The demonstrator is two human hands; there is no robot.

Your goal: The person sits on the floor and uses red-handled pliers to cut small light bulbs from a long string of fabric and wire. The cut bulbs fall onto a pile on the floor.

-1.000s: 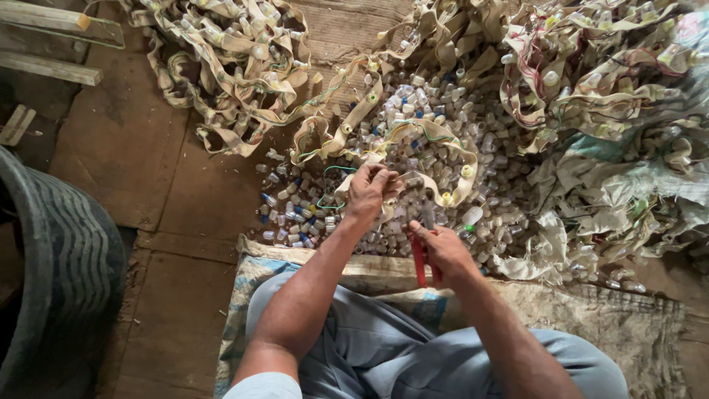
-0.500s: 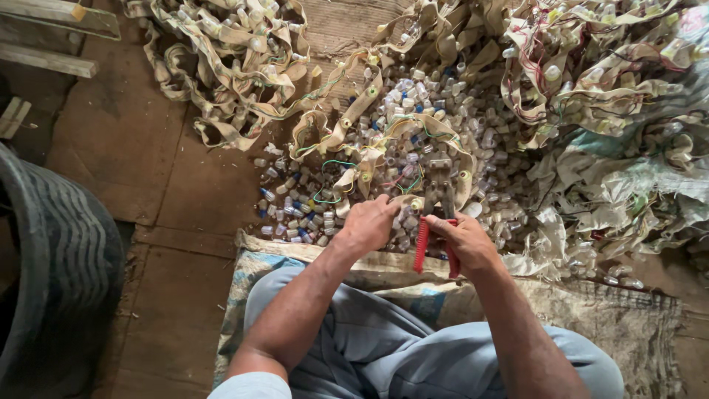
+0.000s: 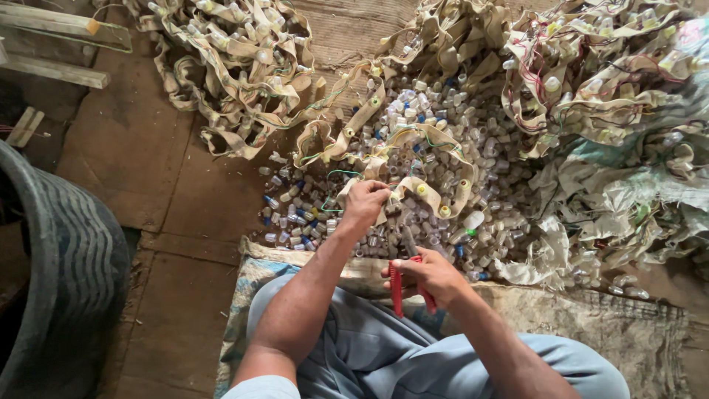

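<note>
Person sitting on a woven sack mat on the floor, grey-blue trousers, looking straight down at their own arms. The left hand is reaching forward with its fingers clenched on a beige strap that has small caps stuck along it; the strap loops over a big heap of small clear vials, some with blue caps, spread out just ahead of the knees. The right hand sits closer to the body, wrapped around the red handles of a pair of pliers, tool pointing forward towards the heap. More tangled beige straps are piled at the upper left and upper right, with thin green and red wires mixed in. A dark rubber tyre sits at the left edge, and some wooden planks lie in the top left corner.
</note>
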